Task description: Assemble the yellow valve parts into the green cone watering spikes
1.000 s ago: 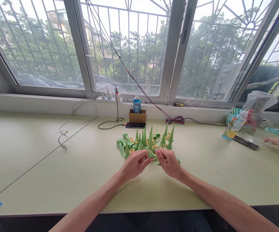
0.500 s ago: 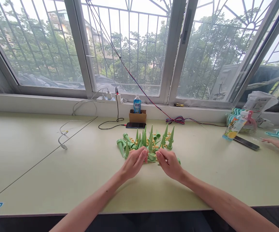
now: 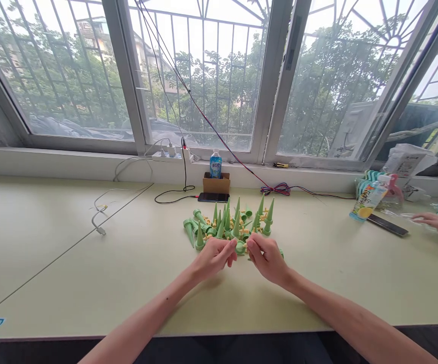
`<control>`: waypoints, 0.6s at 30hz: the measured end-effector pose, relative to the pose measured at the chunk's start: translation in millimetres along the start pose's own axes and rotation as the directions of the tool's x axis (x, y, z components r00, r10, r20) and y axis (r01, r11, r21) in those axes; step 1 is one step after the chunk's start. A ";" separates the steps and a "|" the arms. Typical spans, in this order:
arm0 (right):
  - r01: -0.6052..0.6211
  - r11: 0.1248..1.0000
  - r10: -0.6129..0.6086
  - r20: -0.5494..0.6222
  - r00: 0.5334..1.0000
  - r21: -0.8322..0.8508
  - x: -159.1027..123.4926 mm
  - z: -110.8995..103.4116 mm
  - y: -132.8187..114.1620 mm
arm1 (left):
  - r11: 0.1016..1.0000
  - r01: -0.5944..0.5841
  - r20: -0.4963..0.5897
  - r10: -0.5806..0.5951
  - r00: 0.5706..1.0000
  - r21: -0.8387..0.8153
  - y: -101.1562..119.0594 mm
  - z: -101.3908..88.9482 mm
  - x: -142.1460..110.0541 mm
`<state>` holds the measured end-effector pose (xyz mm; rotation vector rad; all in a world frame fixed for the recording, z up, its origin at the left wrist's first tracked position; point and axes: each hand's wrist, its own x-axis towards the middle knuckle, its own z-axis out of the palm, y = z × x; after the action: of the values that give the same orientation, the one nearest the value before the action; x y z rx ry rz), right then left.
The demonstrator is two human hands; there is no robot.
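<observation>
A heap of green plastic cone spikes (image 3: 229,222) mixed with small yellow pieces lies on the pale green table (image 3: 128,273), some cones upright, others lying flat. My left hand (image 3: 213,258) and my right hand (image 3: 266,257) meet at the near edge of the heap. Both have their fingers pinched on one green cone piece (image 3: 240,246) held between them. The fingertips hide how the piece is gripped.
Behind the heap stand a black phone (image 3: 213,197), a small cardboard box (image 3: 216,183) and a blue-labelled bottle (image 3: 215,164). Cables (image 3: 101,217) trail at the left. At the right lie a drink pouch (image 3: 368,199), a dark flat device (image 3: 388,225) and another person's hand (image 3: 437,225).
My two hands parted slightly half a second ago and have come back together on a green piece. The other person's hand at the right has shifted a little.
</observation>
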<state>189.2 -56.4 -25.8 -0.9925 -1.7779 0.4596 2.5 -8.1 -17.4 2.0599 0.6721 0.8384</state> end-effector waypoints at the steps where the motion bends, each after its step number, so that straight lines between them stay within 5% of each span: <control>1: 0.000 1.000 0.000 0.002 1.000 0.004 0.1 0.0 -0.3 | 1.000 0.015 0.007 -0.015 1.000 -0.021 -0.3 0.2 0.1; 18: -0.017 0.998 0.013 0.057 0.998 0.064 0.0 1.2 1.3 | 0.988 0.069 0.037 -0.064 0.997 -0.139 7.4 -6.0 -0.3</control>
<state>188.7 -55.5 -27.2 -0.9569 -1.7953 0.5558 -1.0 -9.5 -8.6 1.9106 0.6421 0.7900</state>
